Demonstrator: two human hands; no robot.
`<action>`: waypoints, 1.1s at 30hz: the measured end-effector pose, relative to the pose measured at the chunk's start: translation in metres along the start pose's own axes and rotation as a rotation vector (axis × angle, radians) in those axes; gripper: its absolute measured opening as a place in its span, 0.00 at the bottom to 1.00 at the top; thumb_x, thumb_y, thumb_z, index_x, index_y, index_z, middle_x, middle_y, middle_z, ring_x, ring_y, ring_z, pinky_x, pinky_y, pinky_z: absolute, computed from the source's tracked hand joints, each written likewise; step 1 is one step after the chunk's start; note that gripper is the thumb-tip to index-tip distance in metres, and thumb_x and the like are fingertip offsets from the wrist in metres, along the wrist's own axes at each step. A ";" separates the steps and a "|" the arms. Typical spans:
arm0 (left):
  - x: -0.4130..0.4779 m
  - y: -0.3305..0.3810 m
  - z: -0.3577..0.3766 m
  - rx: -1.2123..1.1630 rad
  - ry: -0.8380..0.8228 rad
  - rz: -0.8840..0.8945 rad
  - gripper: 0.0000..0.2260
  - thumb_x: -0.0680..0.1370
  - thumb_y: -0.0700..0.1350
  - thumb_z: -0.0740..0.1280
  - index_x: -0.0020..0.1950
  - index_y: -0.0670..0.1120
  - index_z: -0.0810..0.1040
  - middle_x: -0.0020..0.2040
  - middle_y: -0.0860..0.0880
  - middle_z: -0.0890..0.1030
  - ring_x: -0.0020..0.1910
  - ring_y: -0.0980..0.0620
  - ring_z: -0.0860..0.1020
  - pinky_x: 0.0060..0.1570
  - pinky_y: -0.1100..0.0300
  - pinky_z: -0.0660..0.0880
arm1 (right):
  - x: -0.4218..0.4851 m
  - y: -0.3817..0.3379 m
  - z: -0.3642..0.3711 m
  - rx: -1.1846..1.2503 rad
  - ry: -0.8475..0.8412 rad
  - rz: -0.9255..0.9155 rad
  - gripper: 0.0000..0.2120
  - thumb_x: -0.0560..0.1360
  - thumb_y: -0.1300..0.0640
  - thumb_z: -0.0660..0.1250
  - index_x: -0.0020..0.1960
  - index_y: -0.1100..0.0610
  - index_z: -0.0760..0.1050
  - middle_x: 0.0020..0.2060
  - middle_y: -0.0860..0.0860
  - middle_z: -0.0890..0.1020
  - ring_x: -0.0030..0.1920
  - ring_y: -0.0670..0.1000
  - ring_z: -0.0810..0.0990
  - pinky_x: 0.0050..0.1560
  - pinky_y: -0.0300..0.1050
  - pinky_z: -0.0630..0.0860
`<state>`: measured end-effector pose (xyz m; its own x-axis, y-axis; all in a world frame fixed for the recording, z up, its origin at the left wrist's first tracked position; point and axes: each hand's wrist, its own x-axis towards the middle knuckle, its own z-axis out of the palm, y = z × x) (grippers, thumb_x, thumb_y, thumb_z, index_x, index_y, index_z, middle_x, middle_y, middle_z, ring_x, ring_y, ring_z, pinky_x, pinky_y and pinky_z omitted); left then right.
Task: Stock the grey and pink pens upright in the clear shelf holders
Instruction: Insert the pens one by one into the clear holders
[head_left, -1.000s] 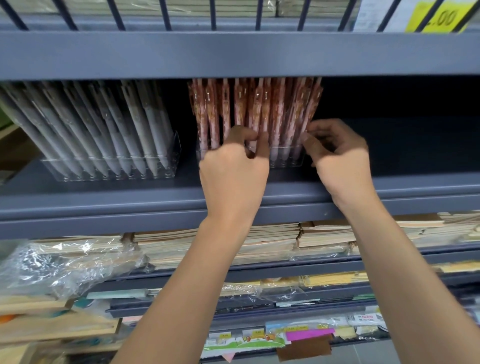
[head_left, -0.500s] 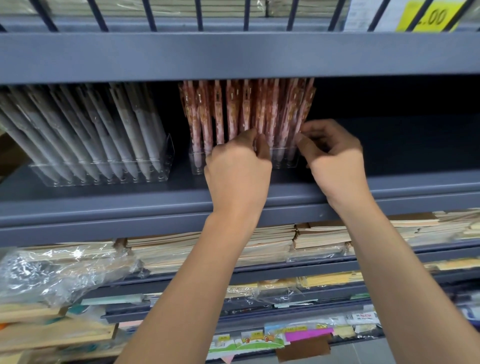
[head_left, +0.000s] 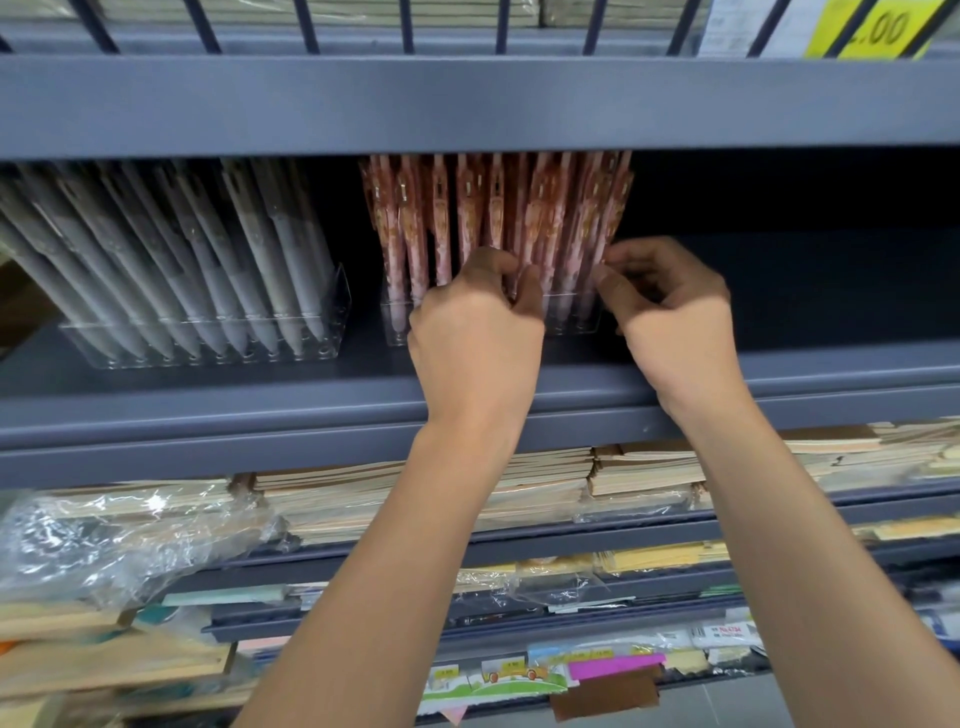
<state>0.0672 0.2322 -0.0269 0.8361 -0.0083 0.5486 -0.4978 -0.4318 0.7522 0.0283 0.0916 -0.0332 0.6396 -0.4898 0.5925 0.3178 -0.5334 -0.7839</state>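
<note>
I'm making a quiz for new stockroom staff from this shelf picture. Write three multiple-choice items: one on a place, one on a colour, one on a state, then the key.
1. Where do the plain grey pens in the clear plastic holder stand relative to the pink patterned pens?
A. To their right
B. To their left
C. On the shelf below

2. What colour is the price tag at the top right?
A. Yellow
B. Blue
C. Red

3. What are the left hand and right hand doing?
A. Hanging idle
B. Both gripping grey pens
C. Both pinching pink pens with curled fingers

Key:
1 B, the grey row stands left of the pink row.
2 A, the tag is bright yellow.
3 C, the thumb and fingers of each hand close on pens in the pink row.
</note>
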 end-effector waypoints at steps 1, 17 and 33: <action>0.000 0.000 0.000 -0.002 0.006 0.000 0.10 0.78 0.52 0.68 0.53 0.48 0.82 0.35 0.43 0.85 0.40 0.41 0.85 0.46 0.48 0.79 | 0.000 0.000 0.000 0.000 0.001 -0.001 0.10 0.73 0.57 0.70 0.45 0.41 0.77 0.38 0.39 0.82 0.39 0.40 0.80 0.39 0.38 0.75; -0.003 0.009 0.000 0.093 -0.165 0.053 0.14 0.82 0.52 0.61 0.51 0.48 0.85 0.38 0.44 0.85 0.43 0.43 0.84 0.49 0.50 0.77 | -0.001 0.001 0.000 -0.020 0.000 -0.005 0.07 0.74 0.59 0.71 0.47 0.48 0.79 0.38 0.39 0.82 0.39 0.38 0.79 0.39 0.31 0.74; -0.001 0.009 0.007 0.022 -0.080 0.027 0.12 0.80 0.53 0.66 0.55 0.48 0.83 0.36 0.44 0.85 0.42 0.42 0.84 0.47 0.49 0.78 | -0.001 0.000 0.000 -0.029 -0.002 0.011 0.05 0.74 0.61 0.71 0.48 0.53 0.79 0.39 0.41 0.82 0.38 0.37 0.79 0.41 0.29 0.74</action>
<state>0.0631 0.2220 -0.0230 0.8388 -0.0919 0.5366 -0.5156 -0.4504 0.7289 0.0276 0.0919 -0.0332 0.6441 -0.4944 0.5837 0.2905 -0.5478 -0.7846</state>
